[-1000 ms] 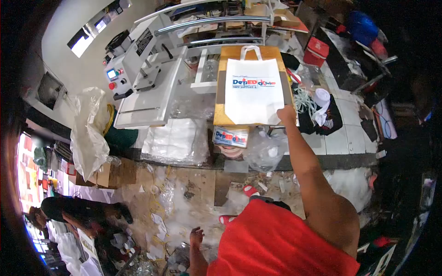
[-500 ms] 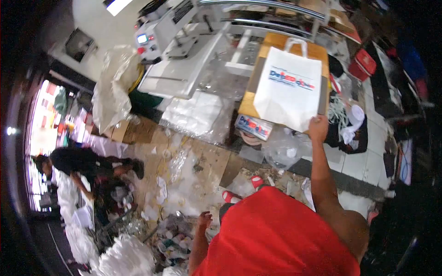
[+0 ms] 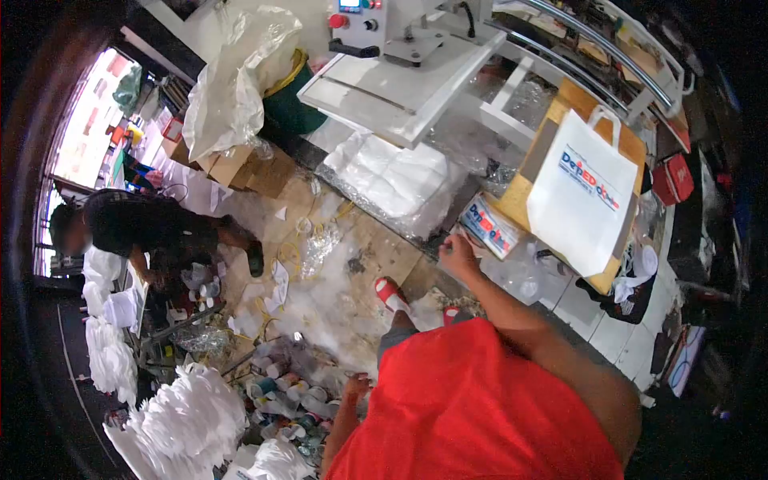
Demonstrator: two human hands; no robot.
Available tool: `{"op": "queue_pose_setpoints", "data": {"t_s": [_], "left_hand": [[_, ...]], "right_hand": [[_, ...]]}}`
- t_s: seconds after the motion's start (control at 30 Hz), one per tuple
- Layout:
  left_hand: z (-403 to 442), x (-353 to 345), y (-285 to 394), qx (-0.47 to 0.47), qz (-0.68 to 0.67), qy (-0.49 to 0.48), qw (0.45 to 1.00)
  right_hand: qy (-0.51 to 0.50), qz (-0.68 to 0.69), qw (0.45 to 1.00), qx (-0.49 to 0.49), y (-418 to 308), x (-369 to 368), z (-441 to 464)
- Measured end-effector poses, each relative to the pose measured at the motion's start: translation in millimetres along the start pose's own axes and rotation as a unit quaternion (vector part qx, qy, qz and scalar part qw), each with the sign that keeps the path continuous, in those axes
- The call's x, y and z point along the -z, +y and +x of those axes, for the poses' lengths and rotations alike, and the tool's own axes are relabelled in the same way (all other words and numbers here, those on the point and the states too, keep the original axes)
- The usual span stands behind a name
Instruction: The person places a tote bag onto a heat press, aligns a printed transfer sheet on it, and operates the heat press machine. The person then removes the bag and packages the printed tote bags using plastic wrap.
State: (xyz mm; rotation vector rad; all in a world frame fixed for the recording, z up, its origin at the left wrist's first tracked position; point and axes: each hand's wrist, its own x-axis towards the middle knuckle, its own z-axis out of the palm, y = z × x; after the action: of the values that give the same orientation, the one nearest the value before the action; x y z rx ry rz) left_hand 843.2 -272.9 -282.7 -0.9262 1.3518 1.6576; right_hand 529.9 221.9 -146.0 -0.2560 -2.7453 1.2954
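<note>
My right hand (image 3: pixel 458 255) is in the air over the floor, its fingers loosely bent and apart, with nothing seen in it. Just beyond it is a folded stack of white printed bags (image 3: pixel 490 226) with blue and red lettering. A white tote bag (image 3: pixel 588 192) with the same print and a looped handle lies flat on a tan board (image 3: pixel 524 190) to the right. Low beside my red shirt hangs my left hand (image 3: pixel 358 386), fingers slightly apart and holding nothing visible, near a heap of used cups (image 3: pixel 292 392).
A white press machine (image 3: pixel 408 72) with a flat bed stands ahead. Below it lie plastic-wrapped white bags (image 3: pixel 388 172). Another person (image 3: pixel 152 224) bends over at the left, near piles of white bags (image 3: pixel 188 420). Scraps and yellow straps litter the floor (image 3: pixel 344 292).
My right hand has let go of the tote bag's lower corner and moved left, near the folded printed stack. The view has turned, and my feet have stepped. The tote bag stays on the board.
</note>
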Motion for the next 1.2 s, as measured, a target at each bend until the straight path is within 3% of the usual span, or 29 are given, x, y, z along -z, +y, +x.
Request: {"op": "queue_pose_setpoints", "data": {"t_s": [0.07,0.17,0.3,0.37,0.4,0.43,0.47,0.57,0.67,0.7,0.77,0.8,0.83,0.87,0.9,1.03,1.1,1.13,1.17,1.2], "left_hand": [[-13,-5,29,-0.007,-0.132,-0.018,0.991],[-24,6,59,0.044,-0.078,0.001,0.996],[-36,75,64,0.084,-0.066,0.018,0.994],[-52,108,53,0.001,-0.325,-0.102,0.94],[-53,116,60,0.01,-0.332,-0.097,0.938],[-58,124,69,0.053,-0.092,0.0,0.994],[-69,132,75,0.097,0.156,0.09,0.979],[-70,142,95,0.119,0.188,0.107,0.969],[-44,118,145,0.095,0.241,0.116,0.959],[-33,105,167,0.082,0.268,0.112,0.953],[-11,73,226,0.033,0.357,0.08,0.93],[14,77,227,-0.119,0.475,0.016,0.872],[40,83,226,-0.279,0.574,-0.006,0.77],[48,59,246,-0.18,0.373,0.009,0.91],[54,28,277,-0.066,0.147,0.024,0.987],[96,-22,319,-0.166,0.228,-0.028,0.959],[94,-52,349,-0.176,0.283,-0.045,0.942],[94,-66,362,-0.185,0.339,-0.059,0.921],[98,-76,363,-0.185,0.338,-0.061,0.921],[101,-84,362,-0.192,0.353,-0.067,0.913]], "right_hand": [[-0.007,-0.075,0.997,-0.007,-16,-36,26],[-0.062,-0.196,0.979,0.01,-24,-85,81],[-0.164,-0.293,0.94,-0.063,-70,-124,157],[-0.258,-0.358,0.89,-0.111,-71,-139,179],[-0.269,-0.382,0.875,-0.13,-64,-150,184],[-0.281,-0.384,0.87,-0.133,-49,-163,189],[-0.257,-0.389,0.878,-0.11,-34,-172,189],[-0.203,-0.35,0.914,-0.044,-33,-160,182],[-0.147,-0.123,0.981,-0.016,-30,-133,189],[-0.149,-0.127,0.981,-0.016,-37,-126,192],[-0.132,-0.054,0.979,-0.145,-54,-109,194],[-0.102,-0.03,0.989,-0.105,-51,-110,191],[-0.102,-0.035,0.988,-0.107,-57,-107,191],[-0.066,-0.015,0.987,-0.146,-69,-106,193],[-0.03,0.006,0.983,-0.184,-75,-104,194],[-0.046,0.04,0.979,-0.193,-51,-102,201],[0.007,0.202,0.955,-0.219,-58,-100,196],[0.085,0.11,0.981,-0.134,-28,-103,190],[0.086,0.108,0.981,-0.135,20,-110,180],[0.142,0.049,0.962,-0.229,70,-116,168]]}}
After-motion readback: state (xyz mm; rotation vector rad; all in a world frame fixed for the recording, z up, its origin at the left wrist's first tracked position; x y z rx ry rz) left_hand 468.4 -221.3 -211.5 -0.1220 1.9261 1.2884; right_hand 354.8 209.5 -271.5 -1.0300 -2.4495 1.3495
